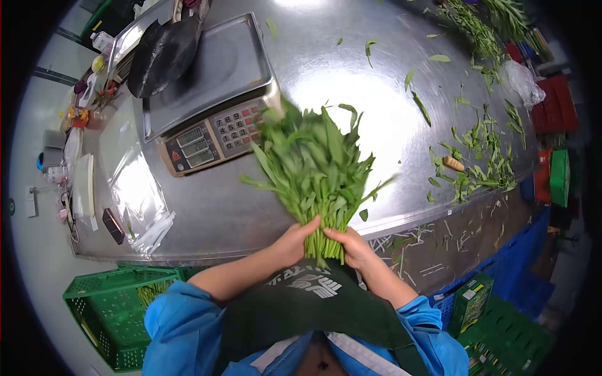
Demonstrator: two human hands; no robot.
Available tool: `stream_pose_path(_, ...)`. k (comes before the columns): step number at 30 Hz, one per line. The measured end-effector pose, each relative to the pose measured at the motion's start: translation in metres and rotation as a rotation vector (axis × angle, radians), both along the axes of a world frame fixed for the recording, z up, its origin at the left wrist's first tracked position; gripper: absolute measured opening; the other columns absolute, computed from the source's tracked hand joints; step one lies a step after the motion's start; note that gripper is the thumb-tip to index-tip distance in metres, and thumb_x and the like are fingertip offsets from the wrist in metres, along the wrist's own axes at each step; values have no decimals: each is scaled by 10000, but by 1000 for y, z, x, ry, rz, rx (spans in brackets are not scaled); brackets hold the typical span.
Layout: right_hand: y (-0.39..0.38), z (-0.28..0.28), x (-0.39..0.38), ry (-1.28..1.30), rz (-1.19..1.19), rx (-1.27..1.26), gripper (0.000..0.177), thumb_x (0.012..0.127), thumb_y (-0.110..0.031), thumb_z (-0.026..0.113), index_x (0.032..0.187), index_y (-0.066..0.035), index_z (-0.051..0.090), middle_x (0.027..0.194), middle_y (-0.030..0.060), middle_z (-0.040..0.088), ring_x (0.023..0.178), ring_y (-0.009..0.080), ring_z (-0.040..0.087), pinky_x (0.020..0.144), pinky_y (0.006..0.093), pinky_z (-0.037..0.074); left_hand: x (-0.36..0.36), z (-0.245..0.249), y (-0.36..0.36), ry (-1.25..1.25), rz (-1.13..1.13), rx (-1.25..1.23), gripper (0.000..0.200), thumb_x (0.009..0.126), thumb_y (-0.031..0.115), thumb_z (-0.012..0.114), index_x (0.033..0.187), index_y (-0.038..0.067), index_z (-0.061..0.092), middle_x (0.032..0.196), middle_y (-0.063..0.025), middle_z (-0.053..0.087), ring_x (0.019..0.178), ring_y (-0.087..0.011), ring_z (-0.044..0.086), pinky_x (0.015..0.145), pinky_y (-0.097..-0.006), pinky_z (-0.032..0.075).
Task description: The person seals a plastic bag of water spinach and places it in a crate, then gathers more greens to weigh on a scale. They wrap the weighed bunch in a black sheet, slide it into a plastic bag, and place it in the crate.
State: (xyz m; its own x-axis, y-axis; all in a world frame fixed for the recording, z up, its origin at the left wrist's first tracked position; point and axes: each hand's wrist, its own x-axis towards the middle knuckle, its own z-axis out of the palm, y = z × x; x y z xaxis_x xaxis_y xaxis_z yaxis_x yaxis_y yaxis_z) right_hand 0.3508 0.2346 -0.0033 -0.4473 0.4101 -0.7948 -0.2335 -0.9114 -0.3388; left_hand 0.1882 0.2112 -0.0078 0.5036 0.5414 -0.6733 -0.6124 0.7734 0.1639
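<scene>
A thick bunch of leafy greens [323, 156] stands out from my body over the table's front edge, its leaves pointing away and its cut stems towards my apron. My left hand [296, 243] is closed round the stems from the left side. From the right, my right hand [355, 249] grips the same stems, both thumbs lying across the front. The leaf tips reach close to the digital scale [210, 135] at the left, whose keypad is partly behind the leaves.
The steel table [351, 37] carries loose leaves and trimmings [480, 153] at the right, with a wooden-handled tool [453, 163] among them. Clear plastic bags [135, 182] and a phone [113, 226] lie at the left. Below stands a green crate [113, 307]. A black pan-like object [163, 56] rests on the scale.
</scene>
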Motion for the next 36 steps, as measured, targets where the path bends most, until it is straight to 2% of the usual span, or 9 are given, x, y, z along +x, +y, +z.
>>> stream_pose_path(8, 11, -37, -12, 429, 258, 106, 481, 727, -89, 646, 1164, 21, 475, 1022, 170, 580, 1076, 275, 530, 870, 404, 465, 2, -10, -13, 96, -440, 220, 405, 887, 186, 537, 1232, 16, 411, 1078, -144, 573, 923, -226, 608, 787, -318, 516)
stream_pose_path(12, 63, 25, -17, 257, 414, 509, 441, 643, -62, 689, 1049, 17, 536, 900, 158, 611, 878, 265, 617, 770, 382, 501, -6, -14, -9, 163, -766, 509, 618, 806, 181, 645, 1297, -29, 332, 1220, -142, 475, 986, -159, 534, 810, -266, 464)
stream_pose_path(16, 179, -30, 9, 89, 454, 296, 241, 676, -68, 678, 877, 29, 586, 738, 133, 620, 641, 223, 619, 598, 350, 524, -21, -23, -12, 298, -760, 587, 622, 809, 175, 649, 1312, -25, 342, 1192, -120, 501, 974, -118, 515, 826, -253, 439)
stream_pose_path(21, 244, -46, 255, -452, -535, 329, 136, 721, -83, 611, 822, 4, 584, 717, 130, 609, 606, 228, 611, 575, 327, 546, -183, 56, 71, 1654, -221, 961, 254, 775, 147, 605, 1006, 42, 606, 826, -42, 613, 725, -104, 561, 658, -251, 467)
stream_pose_path(25, 236, 68, 320, -397, -738, 743, 109, 772, -99, 579, 822, -3, 592, 742, 78, 602, 650, 180, 591, 586, 288, 496, -378, 79, 136, 2416, 219, 1019, 479, 801, 47, 514, 1270, 98, 434, 1157, -118, 540, 969, -231, 541, 835, -310, 415)
stream_pose_path(28, 213, 127, 287, -214, -831, 909, 139, 783, -119, 592, 853, 1, 604, 739, 82, 604, 670, 167, 591, 594, 272, 482, -403, 109, 164, 2812, 123, 1049, 607, 770, 6, 514, 1336, 163, 362, 1304, -105, 426, 1135, -268, 448, 901, -351, 374)
stream_pose_path(31, 231, 96, 322, -378, -715, 924, 194, 789, -137, 596, 909, 15, 602, 777, 88, 608, 690, 169, 586, 582, 274, 462, -425, 117, 204, 3229, -679, 648, 715, 758, -40, 463, 1371, 287, 295, 1428, -72, 245, 1257, -271, 320, 920, -398, 347)
stream_pose_path(34, 217, 154, 272, 16, -720, 890, 248, 799, -167, 596, 962, 19, 579, 851, 99, 606, 702, 201, 580, 580, 288, 460, -430, 117, 234, 3098, -896, 1146, 602, 758, 30, 462, 1304, 278, 413, 1440, -56, 247, 1306, -260, 259, 979, -394, 285)
stream_pose_path(36, 240, 99, 301, -229, -973, 683, 153, 816, -130, 540, 896, -1, 565, 817, 105, 593, 679, 220, 579, 595, 354, 508, -411, 125, 241, 2863, -913, 1429, 284, 735, 112, 501, 977, 178, 633, 1317, -56, 431, 1289, -232, 292, 993, -400, 273)
